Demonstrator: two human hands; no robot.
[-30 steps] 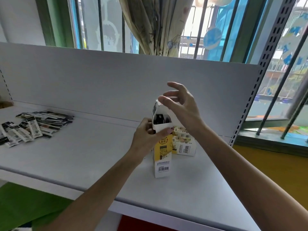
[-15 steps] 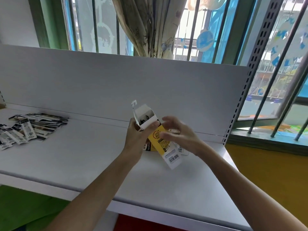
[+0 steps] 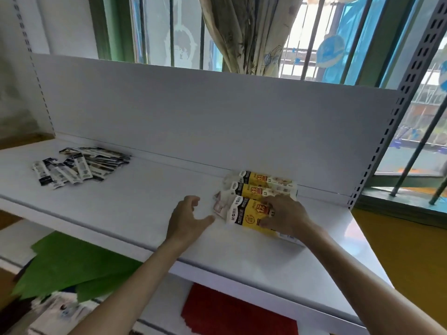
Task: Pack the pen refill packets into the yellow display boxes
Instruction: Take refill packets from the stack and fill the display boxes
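Three yellow boxes [image 3: 257,190] lie flat, side by side, at the right end of the white shelf [image 3: 145,213], far one nr the back panel [image 3: 193,117]. Right hand [image 3: 283,216] grips the nearest box [image 3: 244,213], thumb on its near edge, fingers curled over the top. Left hand [image 3: 186,218] is just left of it, fingers loosely curled, w/ nothing in it. Refill packets [image 3: 77,166] sit heaped at the shelf's left end, well apart from the boxes.

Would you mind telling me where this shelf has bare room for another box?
The widest bare patch of the shelf lies between the refill packets and the yellow boxes. It is crowded at the boxes, where the right hand holds the nearest and the left hand is alongside.
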